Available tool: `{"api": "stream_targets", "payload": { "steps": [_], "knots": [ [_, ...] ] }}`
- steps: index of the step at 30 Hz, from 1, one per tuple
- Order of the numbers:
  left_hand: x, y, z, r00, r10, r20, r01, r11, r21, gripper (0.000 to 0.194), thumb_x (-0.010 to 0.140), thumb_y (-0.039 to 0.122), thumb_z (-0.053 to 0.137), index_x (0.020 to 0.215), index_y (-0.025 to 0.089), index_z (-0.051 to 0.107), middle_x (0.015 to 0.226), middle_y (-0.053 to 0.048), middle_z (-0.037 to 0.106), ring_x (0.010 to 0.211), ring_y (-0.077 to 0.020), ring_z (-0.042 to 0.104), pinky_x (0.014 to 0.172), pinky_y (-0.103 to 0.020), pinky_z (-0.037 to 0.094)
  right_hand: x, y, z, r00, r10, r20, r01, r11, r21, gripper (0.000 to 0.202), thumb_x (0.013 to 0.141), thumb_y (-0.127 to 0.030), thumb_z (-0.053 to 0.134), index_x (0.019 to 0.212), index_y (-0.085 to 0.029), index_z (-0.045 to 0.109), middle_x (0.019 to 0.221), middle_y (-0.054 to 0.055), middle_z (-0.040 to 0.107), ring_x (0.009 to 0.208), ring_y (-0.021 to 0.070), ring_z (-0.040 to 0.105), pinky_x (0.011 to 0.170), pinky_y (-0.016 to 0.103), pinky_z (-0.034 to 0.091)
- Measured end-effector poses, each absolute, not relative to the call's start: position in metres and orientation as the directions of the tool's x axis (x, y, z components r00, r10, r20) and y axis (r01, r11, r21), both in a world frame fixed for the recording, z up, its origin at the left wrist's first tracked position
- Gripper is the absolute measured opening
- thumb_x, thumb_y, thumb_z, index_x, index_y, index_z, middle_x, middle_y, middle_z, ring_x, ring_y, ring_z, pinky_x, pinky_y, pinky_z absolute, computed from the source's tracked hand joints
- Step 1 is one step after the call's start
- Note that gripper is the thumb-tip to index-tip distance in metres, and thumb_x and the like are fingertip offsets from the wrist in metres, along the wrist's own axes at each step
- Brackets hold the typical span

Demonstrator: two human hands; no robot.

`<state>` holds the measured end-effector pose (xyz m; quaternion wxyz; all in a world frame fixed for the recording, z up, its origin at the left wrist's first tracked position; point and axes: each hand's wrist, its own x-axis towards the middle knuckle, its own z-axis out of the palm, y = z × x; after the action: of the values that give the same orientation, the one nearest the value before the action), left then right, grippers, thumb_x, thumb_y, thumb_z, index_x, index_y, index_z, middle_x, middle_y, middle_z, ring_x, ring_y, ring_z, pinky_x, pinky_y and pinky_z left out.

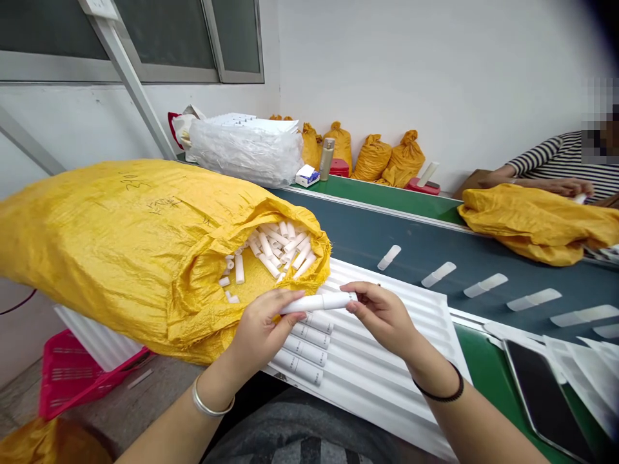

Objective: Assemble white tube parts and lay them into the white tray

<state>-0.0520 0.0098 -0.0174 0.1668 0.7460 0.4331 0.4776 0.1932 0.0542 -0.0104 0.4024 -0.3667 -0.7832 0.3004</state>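
Note:
Between my two hands, in front of the open yellow sack, is a white plastic tube [319,302]. My left hand [265,322] grips its left end, and the fingertips of my right hand [380,316] pinch the right end. Below it, several printed white tubes [302,361] lie in the grooves of a white ribbed tray [387,386]. The yellow sack [145,238] lies on its side to the left, its mouth turned toward my hands. Many short white tubes [271,251] show loose inside it.
Spaced whitish tubes [486,285] lie along a dark conveyor belt [358,225]. A phone [546,396] rests at the right. Across the belt, a person in a striped sleeve [541,154] works behind another yellow sack [536,219]. A pink basket [72,370] stands at lower left.

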Motion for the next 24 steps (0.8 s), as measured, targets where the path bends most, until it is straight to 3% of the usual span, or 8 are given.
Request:
{"api": "stream_targets", "payload": {
  "steps": [6, 12, 18, 20, 24],
  "knots": [
    [-0.052, 0.007, -0.019, 0.241, 0.654, 0.717, 0.533, -0.707, 0.465, 0.038, 0.083, 0.006, 0.064, 0.119, 0.017, 0.061, 0.104, -0.008, 0.069, 0.097, -0.0157, 0.064, 0.087, -0.028, 0.053, 0.188, 0.052, -0.009, -0.387, 0.918, 0.087, 0.141, 0.153, -0.978, 0.03, 0.085, -0.039, 0.064, 0.102, -0.015, 0.064, 0.071, 0.001, 0.06, 0.058, 0.0115, 0.057, 0.054, 0.024, 0.049],
    [-0.055, 0.006, -0.023, 0.274, 0.55, 0.789, 0.547, -0.764, 0.343, 0.047, 0.083, 0.001, 0.061, 0.126, 0.02, 0.056, 0.106, -0.008, 0.068, 0.098, -0.0165, 0.063, 0.085, -0.03, 0.055, 0.184, 0.05, -0.003, -0.41, 0.906, -0.108, 0.051, -0.095, -0.994, 0.039, 0.077, -0.048, 0.071, 0.093, -0.013, 0.064, 0.065, 0.0, 0.062, 0.05, 0.0088, 0.056, 0.049, 0.023, 0.049],
    [-0.062, 0.001, -0.025, 0.428, 0.508, 0.747, 0.58, -0.789, 0.204, 0.056, 0.085, 0.003, 0.057, 0.137, 0.02, 0.046, 0.11, -0.012, 0.068, 0.101, -0.0205, 0.063, 0.087, -0.035, 0.053, 0.184, 0.049, -0.002, -0.452, 0.86, -0.236, -0.001, -0.266, -0.964, 0.038, 0.075, -0.049, 0.072, 0.085, -0.013, 0.062, 0.066, 0.002, 0.065, 0.046, 0.0072, 0.053, 0.044, 0.021, 0.044],
    [-0.062, 0.001, -0.026, 0.43, 0.528, 0.733, 0.582, -0.782, 0.222, 0.054, 0.084, 0.005, 0.059, 0.135, 0.019, 0.048, 0.108, -0.012, 0.068, 0.099, -0.0207, 0.063, 0.087, -0.034, 0.053, 0.185, 0.049, -0.004, -0.46, 0.854, -0.242, 0.002, -0.272, -0.962, 0.038, 0.075, -0.048, 0.072, 0.085, -0.013, 0.062, 0.066, 0.002, 0.066, 0.047, 0.0077, 0.053, 0.045, 0.021, 0.045],
    [-0.055, 0.004, -0.024, 0.39, 0.687, 0.613, 0.587, -0.698, 0.41, 0.043, 0.084, 0.016, 0.065, 0.126, 0.016, 0.055, 0.099, -0.01, 0.069, 0.091, -0.0196, 0.064, 0.084, -0.032, 0.053, 0.183, 0.047, -0.01, -0.447, 0.876, -0.178, 0.044, -0.177, -0.983, 0.037, 0.08, -0.049, 0.066, 0.09, -0.014, 0.061, 0.067, 0.002, 0.064, 0.049, 0.008, 0.054, 0.047, 0.022, 0.047]
  ]
}}
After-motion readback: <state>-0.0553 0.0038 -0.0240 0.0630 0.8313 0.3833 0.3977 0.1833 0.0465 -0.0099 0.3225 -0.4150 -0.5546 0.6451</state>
